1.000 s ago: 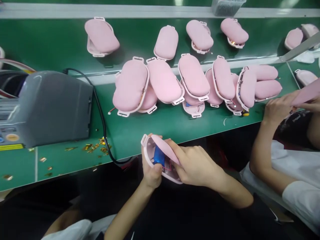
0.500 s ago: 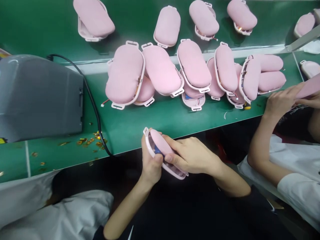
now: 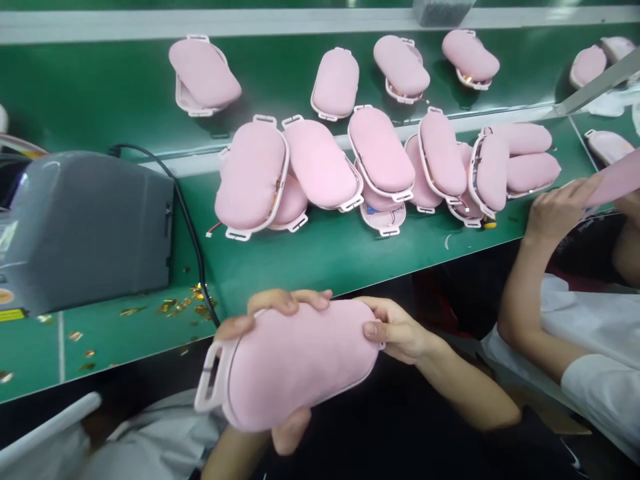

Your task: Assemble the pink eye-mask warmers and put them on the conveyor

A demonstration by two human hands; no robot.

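Observation:
A pink, oval, padded case (image 3: pixel 305 363) with a pale pink rim and a slotted strap loop (image 3: pixel 213 380) fills the lower middle of the view. It is tilted, soft face toward me. My left hand (image 3: pixel 274 302) is closed around its left part, fingertips over the top edge and thumb at the bottom edge; the palm is hidden behind it. At the right end my right hand (image 3: pixel 399 337) grips the case with the thumb on the front face, other fingers mostly behind. The side of the case facing away from me is out of sight.
Several similar pink cases (image 3: pixel 383 150) lie overlapping on the green bench (image 3: pixel 310 260), with more on the shelf (image 3: pixel 280 73) behind. A grey machine (image 3: pixel 95 230) with a black cable (image 3: pixel 193 243) stands left, near gold scraps (image 3: pixel 175 305). A co-worker's hand (image 3: pixel 555 213) holds a pink piece at right.
The case was tilted on edge with its gap and blue inside part showing. Now it is turned soft face toward me, nearer and further left, and the rim sits closer to the padded part.

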